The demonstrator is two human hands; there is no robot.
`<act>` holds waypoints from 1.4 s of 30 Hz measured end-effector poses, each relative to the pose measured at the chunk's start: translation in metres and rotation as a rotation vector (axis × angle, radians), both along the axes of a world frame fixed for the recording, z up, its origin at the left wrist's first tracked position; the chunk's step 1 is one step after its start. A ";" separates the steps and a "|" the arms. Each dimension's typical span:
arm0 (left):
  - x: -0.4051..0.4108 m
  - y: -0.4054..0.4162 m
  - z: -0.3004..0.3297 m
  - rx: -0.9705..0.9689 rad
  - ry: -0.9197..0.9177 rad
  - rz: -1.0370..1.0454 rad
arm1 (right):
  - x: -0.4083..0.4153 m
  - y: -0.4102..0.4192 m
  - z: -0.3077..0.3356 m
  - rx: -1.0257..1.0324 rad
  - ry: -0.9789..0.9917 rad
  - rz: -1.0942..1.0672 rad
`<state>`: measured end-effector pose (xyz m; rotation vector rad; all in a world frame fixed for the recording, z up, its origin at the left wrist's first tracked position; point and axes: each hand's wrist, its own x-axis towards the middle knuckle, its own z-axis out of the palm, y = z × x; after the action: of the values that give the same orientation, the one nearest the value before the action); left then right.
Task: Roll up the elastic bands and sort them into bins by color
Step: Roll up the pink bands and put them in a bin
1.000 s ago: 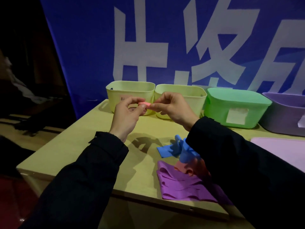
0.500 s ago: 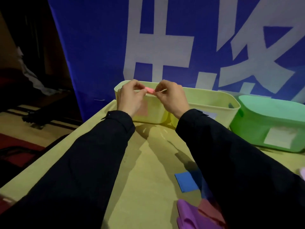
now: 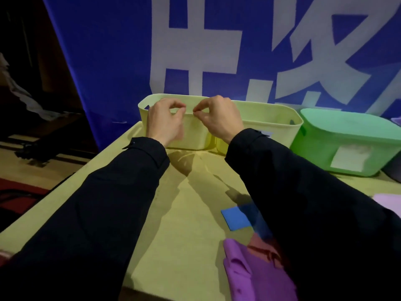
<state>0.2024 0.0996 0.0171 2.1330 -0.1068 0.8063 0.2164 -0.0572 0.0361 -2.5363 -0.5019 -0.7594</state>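
Observation:
My left hand (image 3: 165,120) and my right hand (image 3: 219,118) hover side by side over the front rim of the left yellow bin (image 3: 195,135). The fingers of both are curled, thumb against fingertip, and nothing shows between them. The pink roll is out of sight. On the table near my right sleeve lie a flat blue band (image 3: 235,218), a reddish-pink band (image 3: 262,250) and crumpled purple bands (image 3: 249,274), partly hidden by the sleeve.
A second yellow bin (image 3: 271,124) stands right of the first, then a green bin (image 3: 347,144) with a white label, and a purple bin's corner (image 3: 396,121). A lilac sheet (image 3: 388,200) lies at the right edge. The table (image 3: 184,213) drops off at left. A blue banner hangs behind.
Both hands carried the pink roll forward to the left yellow bin. The roll, pinched between them half a second ago, no longer shows in their fingers.

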 end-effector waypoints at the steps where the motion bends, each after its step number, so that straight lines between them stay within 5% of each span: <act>1: -0.010 -0.003 0.001 -0.028 0.004 -0.027 | -0.011 -0.006 0.001 0.005 0.016 0.011; 9: -0.091 -0.064 -0.022 -0.017 0.136 -0.330 | -0.109 -0.076 -0.020 0.094 0.171 0.048; 22: -0.146 -0.144 -0.032 0.058 0.242 -0.456 | -0.176 -0.159 -0.040 0.180 0.279 -0.021; 29: -0.178 -0.130 -0.036 0.545 0.477 -0.680 | -0.228 -0.183 -0.044 0.050 0.505 0.257; 35: -0.198 -0.128 -0.026 0.635 0.625 -0.788 | -0.246 -0.181 -0.054 -0.480 0.508 0.168; 42: -0.198 -0.122 -0.025 0.742 0.650 -0.870 | -0.240 -0.194 -0.046 0.048 0.492 0.260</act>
<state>0.0044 -0.0228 -0.0079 2.5324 -1.0241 -0.5238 -0.0236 -0.2513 -0.0102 -2.4262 -0.6120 -0.0444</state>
